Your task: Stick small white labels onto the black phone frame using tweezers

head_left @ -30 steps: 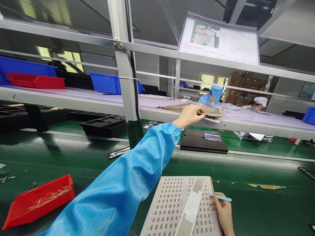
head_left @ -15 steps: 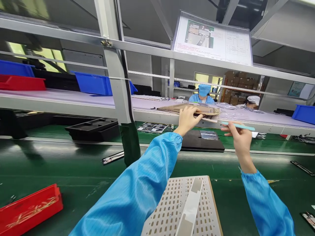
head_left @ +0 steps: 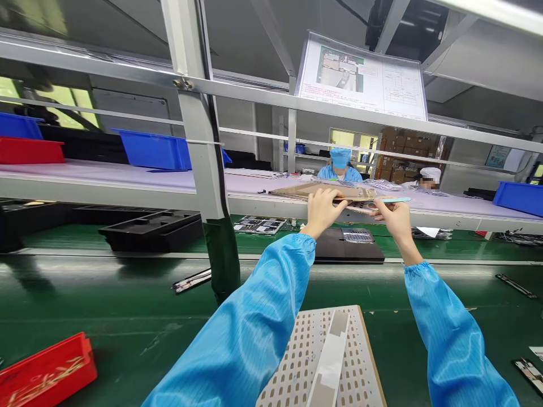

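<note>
A stack of flat brown sheets (head_left: 311, 191) lies on the pale shelf (head_left: 127, 183) above the green conveyor belt (head_left: 127, 299). My left hand (head_left: 321, 211) reaches up and grips the near edge of the stack, fingers curled over it. At the stack's right end my right hand (head_left: 392, 217) is closed around a thin teal tool (head_left: 392, 199) and touches the sheets. Both arms wear blue sleeves. Below them a white perforated board (head_left: 305, 362) with a pale strip (head_left: 333, 353) across it rests on the belt.
A grey upright post (head_left: 203, 164) stands left of my arms. Black trays (head_left: 153, 229), a black panel (head_left: 339, 249) and a red bin (head_left: 42, 376) sit on the belt. Blue bins (head_left: 155, 150) stand on the shelf. Two capped people (head_left: 339, 164) work behind it. An instruction sheet (head_left: 360, 76) hangs overhead.
My right hand rose from the perforated board with the teal tool and came to the right end of the brown stack. The left hand stayed on the stack.
</note>
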A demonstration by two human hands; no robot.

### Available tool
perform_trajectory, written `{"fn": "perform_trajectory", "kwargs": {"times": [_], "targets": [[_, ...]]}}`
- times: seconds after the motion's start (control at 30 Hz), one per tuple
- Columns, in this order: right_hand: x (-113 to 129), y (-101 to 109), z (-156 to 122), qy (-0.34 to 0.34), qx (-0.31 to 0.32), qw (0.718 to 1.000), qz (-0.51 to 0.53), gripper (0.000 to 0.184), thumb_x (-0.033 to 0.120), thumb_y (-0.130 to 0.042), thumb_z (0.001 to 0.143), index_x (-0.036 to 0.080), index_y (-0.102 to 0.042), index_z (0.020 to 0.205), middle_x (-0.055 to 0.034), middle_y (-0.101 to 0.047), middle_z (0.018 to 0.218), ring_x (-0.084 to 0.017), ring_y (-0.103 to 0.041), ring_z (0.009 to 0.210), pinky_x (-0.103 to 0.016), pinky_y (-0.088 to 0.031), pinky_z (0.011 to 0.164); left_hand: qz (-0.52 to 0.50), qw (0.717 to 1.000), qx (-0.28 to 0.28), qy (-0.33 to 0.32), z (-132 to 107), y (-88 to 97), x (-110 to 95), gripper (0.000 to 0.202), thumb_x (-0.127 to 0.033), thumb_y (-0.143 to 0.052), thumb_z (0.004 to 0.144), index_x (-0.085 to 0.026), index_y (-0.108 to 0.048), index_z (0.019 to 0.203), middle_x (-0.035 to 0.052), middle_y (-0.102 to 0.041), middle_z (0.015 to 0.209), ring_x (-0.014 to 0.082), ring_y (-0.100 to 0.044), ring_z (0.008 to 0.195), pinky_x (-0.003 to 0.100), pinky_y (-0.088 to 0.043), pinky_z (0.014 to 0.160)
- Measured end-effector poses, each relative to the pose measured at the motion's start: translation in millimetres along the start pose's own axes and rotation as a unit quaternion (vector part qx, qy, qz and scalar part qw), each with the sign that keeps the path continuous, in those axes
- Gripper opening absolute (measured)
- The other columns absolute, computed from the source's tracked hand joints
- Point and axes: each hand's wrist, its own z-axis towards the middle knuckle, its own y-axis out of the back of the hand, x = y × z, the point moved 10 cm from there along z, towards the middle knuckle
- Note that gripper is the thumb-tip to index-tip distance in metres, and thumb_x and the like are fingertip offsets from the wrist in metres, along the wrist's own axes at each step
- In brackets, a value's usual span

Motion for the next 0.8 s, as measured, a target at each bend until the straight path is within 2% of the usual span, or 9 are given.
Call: {"fn": "perform_trajectory", "kwargs": {"times": [0.13,0.4,0.63,0.8], "targets": [[-1.3,-3.2,-1.1,-0.001,0.000,1.000,-0.010,0.062,0.071,-0.084,0.083,0.012,-0.075,0.101,-0.0152,-0.080,0.092,-0.028,-0.079,0.073,-0.030,-0.066,0.056,-0.004,1.000,-0.005,0.008,2.0,-0.9,2.5,0.023,-0.045,-0.059,0.103,-0.028,-0.075,0.105,0.0046,-0.080,0.122,0.0320,-0.063,0.121,0.047,-0.044,0.100],[-7.3,-6.7,4.5,-0.023,0.009,0.999,-0.033,0.046,0.057,-0.083,0.088,0.012,-0.077,0.097,-0.0152,-0.080,0.090,-0.026,-0.078,0.069,-0.027,-0.064,0.056,-0.006,1.000,-0.019,0.014,3.8,1.2,-0.5,0.028,-0.043,-0.055,0.105,-0.028,-0.077,0.100,0.0059,-0.082,0.116,0.0316,-0.065,0.114,0.046,-0.045,0.097],[-6.7,-6.4,5.2,-0.043,-0.001,0.997,-0.059,0.030,0.041,-0.080,0.094,0.012,-0.078,0.088,-0.0135,-0.080,0.088,-0.024,-0.077,0.066,-0.025,-0.063,0.054,0.005,1.000,-0.017,0.022,3.6,0.1,0.8,0.027,-0.045,-0.057,0.104,-0.028,-0.078,0.103,0.0066,-0.082,0.115,0.0332,-0.065,0.116,0.047,-0.044,0.097],[-9.3,-7.2,7.4,-0.051,0.002,0.996,-0.071,0.025,0.036,-0.078,0.094,0.012,-0.078,0.088,-0.0115,-0.079,0.080,-0.023,-0.076,0.064,-0.024,-0.062,0.054,0.006,1.000,-0.014,0.020,1.4,1.2,-0.1,0.026,-0.045,-0.058,0.105,-0.027,-0.077,0.103,0.0066,-0.081,0.119,0.0324,-0.065,0.119,0.045,-0.044,0.098]]}}
